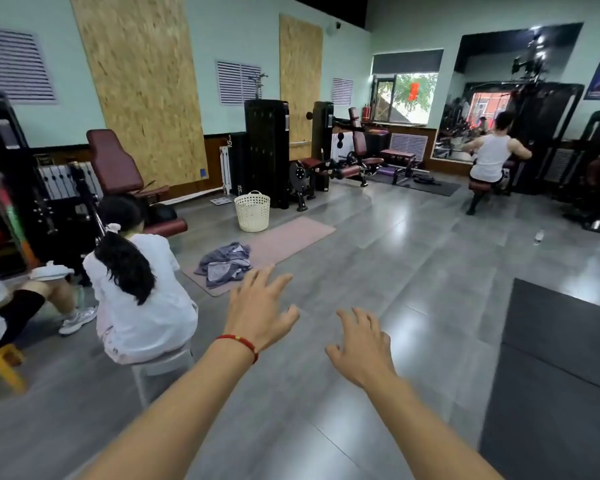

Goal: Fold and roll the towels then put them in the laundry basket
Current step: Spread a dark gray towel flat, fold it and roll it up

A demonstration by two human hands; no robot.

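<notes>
Two hands are empty: left hand (257,313) and right hand (361,344) reach forward, fingers spread, holding nothing. Grey towels (224,263) lie crumpled on a pink mat (284,237), far left; the laundry basket (252,211) stands just beyond. Step in hand: approach. Next: grasp one towel, spread it flat.

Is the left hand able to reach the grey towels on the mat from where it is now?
Probably not yet. The left hand is open in the air, and the towels lie farther ahead on the pink mat. Nothing blocks the way.
</notes>
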